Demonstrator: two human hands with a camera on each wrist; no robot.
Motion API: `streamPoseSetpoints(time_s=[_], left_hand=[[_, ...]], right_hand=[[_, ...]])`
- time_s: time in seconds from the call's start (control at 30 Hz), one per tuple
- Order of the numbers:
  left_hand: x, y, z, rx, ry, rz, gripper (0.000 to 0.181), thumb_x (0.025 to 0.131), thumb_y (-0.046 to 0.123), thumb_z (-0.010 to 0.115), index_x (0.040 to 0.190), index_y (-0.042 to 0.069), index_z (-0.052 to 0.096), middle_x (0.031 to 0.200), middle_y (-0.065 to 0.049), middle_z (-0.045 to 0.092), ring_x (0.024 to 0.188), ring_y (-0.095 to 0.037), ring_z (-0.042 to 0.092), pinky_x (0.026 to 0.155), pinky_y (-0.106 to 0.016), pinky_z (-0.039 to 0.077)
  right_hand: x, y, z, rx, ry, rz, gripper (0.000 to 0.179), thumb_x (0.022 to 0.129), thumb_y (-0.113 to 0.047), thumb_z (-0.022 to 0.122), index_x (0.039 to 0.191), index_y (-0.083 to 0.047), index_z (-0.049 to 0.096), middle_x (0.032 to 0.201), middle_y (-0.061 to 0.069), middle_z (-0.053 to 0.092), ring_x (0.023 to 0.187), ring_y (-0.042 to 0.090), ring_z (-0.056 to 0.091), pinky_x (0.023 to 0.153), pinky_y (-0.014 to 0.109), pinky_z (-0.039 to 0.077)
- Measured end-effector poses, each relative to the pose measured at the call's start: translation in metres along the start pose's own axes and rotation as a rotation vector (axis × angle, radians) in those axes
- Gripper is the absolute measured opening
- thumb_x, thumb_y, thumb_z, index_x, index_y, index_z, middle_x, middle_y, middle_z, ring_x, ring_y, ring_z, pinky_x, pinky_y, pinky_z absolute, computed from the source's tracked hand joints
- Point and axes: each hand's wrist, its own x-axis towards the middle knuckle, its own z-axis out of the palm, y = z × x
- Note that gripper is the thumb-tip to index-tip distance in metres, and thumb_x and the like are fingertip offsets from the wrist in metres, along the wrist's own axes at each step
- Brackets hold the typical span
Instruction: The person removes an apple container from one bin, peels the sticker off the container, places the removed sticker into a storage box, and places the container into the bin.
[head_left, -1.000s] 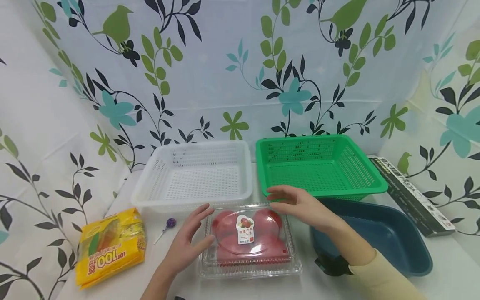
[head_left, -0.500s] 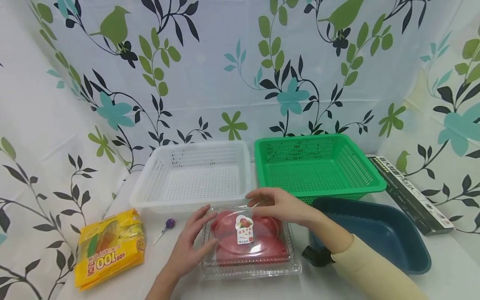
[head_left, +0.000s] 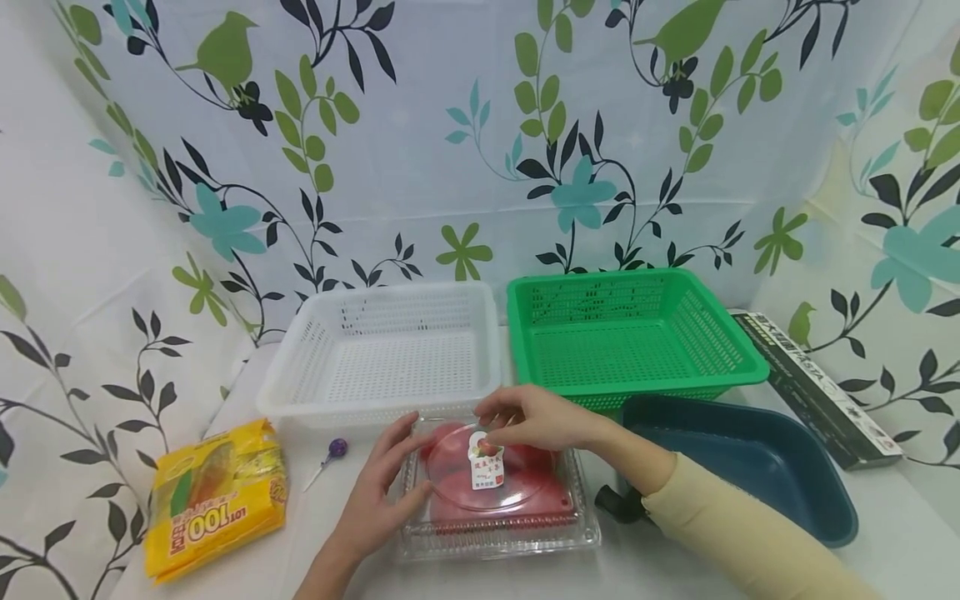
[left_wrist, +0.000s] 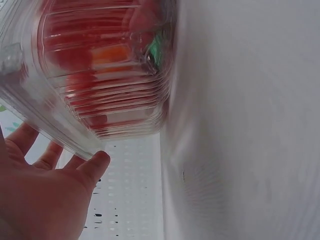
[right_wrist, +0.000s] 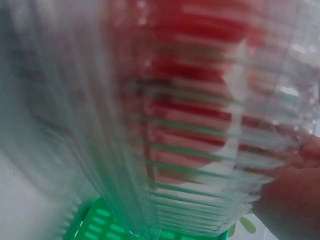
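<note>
A clear plastic box with red fruit inside lies in front of the baskets; a white label with a fruit picture is on its lid. My left hand is at the box's left side, its fingertips and thumb touching the lid rim, as the left wrist view also shows. Above the rear of the lid is my right hand, fingers loosely bent, with the thumb over the top of the label. Whether it touches the lid cannot be told. The right wrist view is mostly filled by the blurred box.
Behind the box stand a white basket and a green basket. A dark blue basin and a long black box are to the right. A yellow packet and a purple lollipop lie to the left.
My right hand has moved left and slightly down, from the box's right rear corner to over the label's top. The left hand has shifted slightly against the box's left edge.
</note>
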Motion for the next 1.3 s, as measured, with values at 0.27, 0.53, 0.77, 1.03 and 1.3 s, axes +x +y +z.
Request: streamPoseSetpoints(time_s=[0.27,0.53,0.77,1.03,1.3], left_hand=[[-0.001,0.0,0.001,0.015,0.015,-0.012,0.045,0.088,0.006,0.073,0.132,0.008,0.064,0.158,-0.015,0.034,0.14,-0.052,0.03,0.097,-0.079,0.031],[0.001,0.001,0.006,0.012,0.022,-0.065,0.045,0.087,0.008,0.074,0.131,0.011,0.065,0.16,-0.012,0.032,0.143,-0.048,0.027,0.097,-0.08,0.029],[0.0,0.002,0.005,0.019,0.025,-0.054,0.044,0.087,0.007,0.074,0.13,0.009,0.065,0.159,-0.017,0.031,0.142,-0.05,0.028,0.095,-0.082,0.029],[0.0,0.002,0.003,0.005,0.022,-0.041,0.044,0.087,0.006,0.073,0.13,0.009,0.065,0.158,-0.021,0.031,0.143,-0.049,0.027,0.097,-0.081,0.028],[-0.001,0.001,0.004,-0.002,0.025,-0.034,0.044,0.087,0.006,0.074,0.13,0.009,0.066,0.158,-0.015,0.032,0.142,-0.049,0.028,0.096,-0.082,0.028]], right_hand=[[0.004,-0.001,0.006,-0.086,0.012,-0.047,0.034,0.092,-0.022,0.076,0.123,-0.008,0.068,0.111,-0.002,0.067,0.093,0.011,0.063,0.084,0.028,0.055],[0.003,0.0,0.004,-0.111,0.006,-0.051,0.034,0.092,-0.023,0.076,0.123,-0.009,0.069,0.111,-0.001,0.068,0.094,0.012,0.062,0.085,0.028,0.055],[0.003,-0.003,0.005,-0.133,-0.002,-0.072,0.033,0.093,-0.022,0.075,0.121,-0.006,0.069,0.108,-0.001,0.067,0.094,0.012,0.061,0.085,0.027,0.055],[0.006,-0.007,0.009,-0.203,0.014,-0.084,0.027,0.093,-0.02,0.075,0.115,-0.006,0.071,0.101,-0.003,0.067,0.089,0.01,0.059,0.082,0.027,0.054],[0.007,-0.005,0.012,-0.29,0.057,-0.115,0.005,0.091,-0.016,0.075,0.096,-0.015,0.072,0.089,-0.011,0.061,0.085,0.009,0.056,0.077,0.026,0.052]])
